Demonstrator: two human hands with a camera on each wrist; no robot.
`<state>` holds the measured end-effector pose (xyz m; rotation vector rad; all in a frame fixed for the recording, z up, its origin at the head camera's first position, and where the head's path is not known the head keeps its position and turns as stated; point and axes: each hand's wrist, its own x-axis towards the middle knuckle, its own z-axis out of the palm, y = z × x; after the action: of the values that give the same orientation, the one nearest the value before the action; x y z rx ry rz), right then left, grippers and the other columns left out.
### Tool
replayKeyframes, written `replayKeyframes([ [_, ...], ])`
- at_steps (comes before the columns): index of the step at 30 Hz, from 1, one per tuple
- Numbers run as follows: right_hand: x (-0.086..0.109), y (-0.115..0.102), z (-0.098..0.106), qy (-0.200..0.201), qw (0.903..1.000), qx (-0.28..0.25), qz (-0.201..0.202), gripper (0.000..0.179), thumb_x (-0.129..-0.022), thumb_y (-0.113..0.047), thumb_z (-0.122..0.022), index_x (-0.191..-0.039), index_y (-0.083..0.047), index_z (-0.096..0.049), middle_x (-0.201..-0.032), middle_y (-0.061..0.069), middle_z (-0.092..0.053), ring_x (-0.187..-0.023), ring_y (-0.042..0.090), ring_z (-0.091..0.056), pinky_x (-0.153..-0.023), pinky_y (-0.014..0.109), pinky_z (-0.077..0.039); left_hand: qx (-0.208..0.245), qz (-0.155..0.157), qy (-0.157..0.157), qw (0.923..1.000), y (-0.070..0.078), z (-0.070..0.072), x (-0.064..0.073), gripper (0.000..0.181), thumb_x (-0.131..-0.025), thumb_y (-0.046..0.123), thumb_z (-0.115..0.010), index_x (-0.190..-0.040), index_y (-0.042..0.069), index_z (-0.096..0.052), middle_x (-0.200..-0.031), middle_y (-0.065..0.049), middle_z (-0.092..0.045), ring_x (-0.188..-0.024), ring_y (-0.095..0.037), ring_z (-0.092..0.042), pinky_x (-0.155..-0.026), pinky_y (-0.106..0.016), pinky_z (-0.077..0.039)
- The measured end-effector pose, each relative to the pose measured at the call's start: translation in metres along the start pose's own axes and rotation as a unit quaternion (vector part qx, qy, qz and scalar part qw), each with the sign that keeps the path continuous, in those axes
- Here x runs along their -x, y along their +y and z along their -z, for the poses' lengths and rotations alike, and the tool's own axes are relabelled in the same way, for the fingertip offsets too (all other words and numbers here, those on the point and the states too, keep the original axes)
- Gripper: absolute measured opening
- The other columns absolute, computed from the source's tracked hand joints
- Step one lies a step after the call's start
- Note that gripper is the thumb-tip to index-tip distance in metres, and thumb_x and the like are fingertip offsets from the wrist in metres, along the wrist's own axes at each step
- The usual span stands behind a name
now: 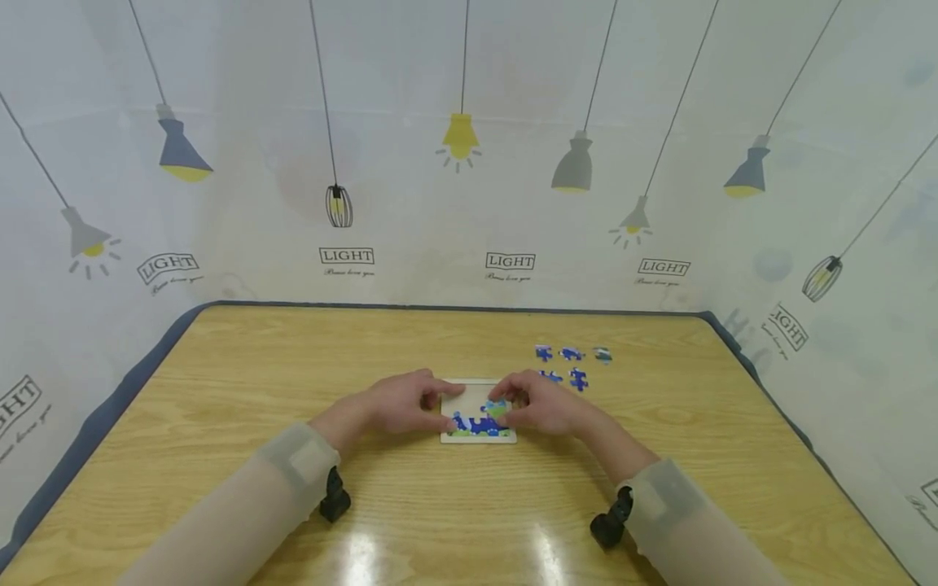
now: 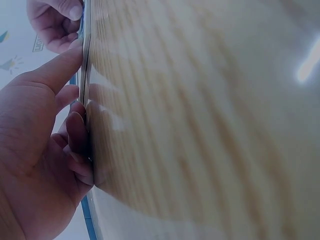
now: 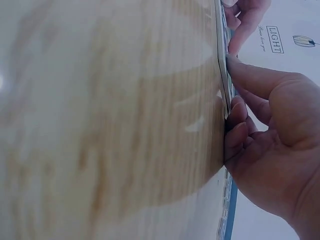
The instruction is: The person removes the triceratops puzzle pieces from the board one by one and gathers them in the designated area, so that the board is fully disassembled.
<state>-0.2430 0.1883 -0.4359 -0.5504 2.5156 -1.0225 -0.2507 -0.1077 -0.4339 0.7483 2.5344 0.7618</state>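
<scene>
A small white-rimmed puzzle tray (image 1: 479, 440) lies on the table with blue and green pieces along its lower part; its upper left shows a bare pale base. My left hand (image 1: 403, 403) holds the tray at its left side, thumb on the lower left and index finger over the upper left. From the right, my right hand (image 1: 544, 403) pinches a blue-green puzzle piece (image 1: 496, 408) between thumb and index finger, at the right side of the tray. Both wrist views show the left hand (image 2: 37, 130) and right hand (image 3: 280, 115) low against the tray's edge, other fingers curled.
Several loose puzzle pieces, among them a blue one (image 1: 579, 379) and a greenish one (image 1: 602, 354), lie on the wooden table (image 1: 293, 350) beyond the right hand. A white wall sheet (image 1: 410, 268) with printed lamps stands behind the table's far edge.
</scene>
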Motion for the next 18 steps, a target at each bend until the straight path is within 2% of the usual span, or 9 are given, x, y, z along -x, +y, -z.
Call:
replayKeyframes([
  [9, 0.002, 0.0013, -0.0034, 0.017, 0.9997, -0.016, 0.002, 0.027, -0.101, -0.018, -0.081, -0.126, -0.018, -0.071, -0.117, 0.003, -0.063, -0.104, 0.021, -0.054, -0.091, 0.037, -0.046, 0.002, -0.002, 0.0, 1.0, 0.0004, 0.0018, 0.0019, 0.064, -0.099, 0.052, -0.08, -0.157, 0.032, -0.062, -0.107, 0.0, -0.058, -0.096, -0.018, -0.053, -0.084, -0.037, -0.041],
  [18, 0.004, 0.0021, -0.0033, 0.031, 0.9989, -0.033, -0.014, 0.025, -0.1, -0.02, -0.082, -0.121, -0.026, -0.071, -0.115, 0.002, -0.067, -0.103, 0.022, -0.059, -0.09, 0.037, -0.049, -0.001, 0.002, 0.0, 1.0, -0.0011, -0.0006, -0.0009, 0.064, -0.099, 0.054, -0.079, -0.157, 0.034, -0.062, -0.106, 0.001, -0.058, -0.096, -0.018, -0.054, -0.084, -0.037, -0.042],
])
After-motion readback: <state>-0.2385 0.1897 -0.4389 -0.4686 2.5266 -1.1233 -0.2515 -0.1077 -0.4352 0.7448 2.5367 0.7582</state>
